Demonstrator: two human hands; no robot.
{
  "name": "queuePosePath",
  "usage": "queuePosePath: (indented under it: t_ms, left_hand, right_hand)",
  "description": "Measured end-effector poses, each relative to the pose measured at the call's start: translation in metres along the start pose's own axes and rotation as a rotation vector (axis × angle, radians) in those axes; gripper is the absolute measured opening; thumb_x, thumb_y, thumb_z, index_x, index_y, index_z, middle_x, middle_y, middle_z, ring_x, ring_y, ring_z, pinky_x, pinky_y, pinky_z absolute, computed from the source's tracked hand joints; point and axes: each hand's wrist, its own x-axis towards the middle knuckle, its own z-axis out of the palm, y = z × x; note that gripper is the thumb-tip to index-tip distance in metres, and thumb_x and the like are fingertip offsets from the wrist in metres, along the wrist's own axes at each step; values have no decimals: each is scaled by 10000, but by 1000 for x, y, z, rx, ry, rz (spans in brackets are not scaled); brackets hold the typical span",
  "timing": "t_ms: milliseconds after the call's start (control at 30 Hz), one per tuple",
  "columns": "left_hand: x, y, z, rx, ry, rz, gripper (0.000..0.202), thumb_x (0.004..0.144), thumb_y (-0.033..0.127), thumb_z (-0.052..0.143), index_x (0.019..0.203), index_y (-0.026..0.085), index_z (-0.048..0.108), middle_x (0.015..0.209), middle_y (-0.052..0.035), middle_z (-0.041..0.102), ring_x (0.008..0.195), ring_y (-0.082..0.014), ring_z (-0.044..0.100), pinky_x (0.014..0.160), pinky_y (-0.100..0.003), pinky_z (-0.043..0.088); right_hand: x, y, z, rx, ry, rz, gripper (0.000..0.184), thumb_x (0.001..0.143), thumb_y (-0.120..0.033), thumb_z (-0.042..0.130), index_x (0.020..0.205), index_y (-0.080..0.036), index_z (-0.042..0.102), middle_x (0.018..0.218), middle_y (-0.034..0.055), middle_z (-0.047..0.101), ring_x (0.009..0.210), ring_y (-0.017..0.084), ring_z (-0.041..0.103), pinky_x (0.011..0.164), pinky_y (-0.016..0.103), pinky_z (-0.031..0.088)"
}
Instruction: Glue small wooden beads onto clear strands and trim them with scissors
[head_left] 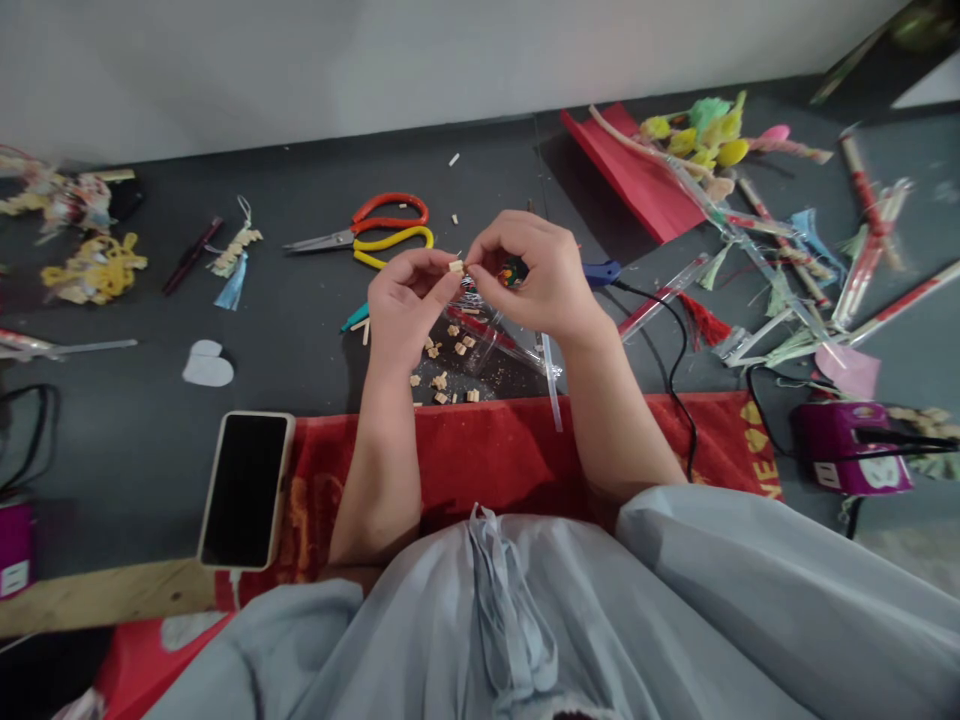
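Observation:
Above the dark table, my left hand (405, 305) is closed in a pinch on a small pale wooden piece (456, 266). Fingertips of my right hand (536, 270) meet it from the other side, pinched on something too fine to make out. A dark, colourful thing (514, 271) shows behind the right fingers; whether that hand touches it I cannot tell. Several similar wooden pieces (440, 381) lie scattered below the hands among crumbs. Just left of the left hand are a teal tool (355, 317) and thin pale sticks, partly covered.
Scissors (360, 236) with red and yellow handles lie behind my left hand. A blue-handled corded tool (602, 273) is right of my right hand. A phone (247, 490) rests front left, beside a red towel (495, 455). Tasselled crafts and a red sheet (634, 175) spread rightward.

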Motion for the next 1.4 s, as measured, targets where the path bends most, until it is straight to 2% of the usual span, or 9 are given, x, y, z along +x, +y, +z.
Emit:
queuePosePath:
  t_ms: [567,700,900,1100,1300,1400]
  left_hand:
    - [-1,4,4,56,23,55,315,690,480,756,827,214,658,792,21,659,708,-71,651,669,-200,563]
    - [0,1,1,79,8,79,264,726,435,743,868,225,668,811,26,667,680,-57,654,645,-181,561]
    - [1,-1,-1,94,23,88,260,744,428,729,883,219,663,802,25,666,647,-52,649,630,-176,557]
    - [4,-5,-3,137,27,149,260,768,443,703,869,209,648,775,18,647,614,-52,616,600,-186,524]
    - [8,-13,-5,145,3,131,243,786,433,675,860,204,643,802,7,643,600,-56,583,574,-205,507]
    - [9,-13,-5,119,15,79,228,764,408,682,840,197,637,780,12,644,573,-52,570,554,-198,500]
  right_hand:
    - [-1,7,7,-160,-17,-12,58,830,-227,545,790,-223,504,762,16,545,697,133,499,688,303,464]
    - [-1,6,0,-229,-20,75,39,855,-199,488,824,-209,510,791,21,549,729,138,516,737,314,451]
    - [1,4,-14,-272,-92,211,66,863,-183,480,828,-198,534,778,24,562,711,133,498,675,290,388]
    - [3,3,-19,-303,-272,268,207,877,-265,499,701,-175,559,650,3,525,605,103,406,604,278,284]
    - [3,-6,-23,-350,-296,271,352,863,-318,544,550,-182,461,543,-26,407,544,84,288,606,288,247]
    - [3,-8,-24,-354,-296,269,320,832,-326,583,557,-179,513,548,-19,447,556,91,332,626,290,270]
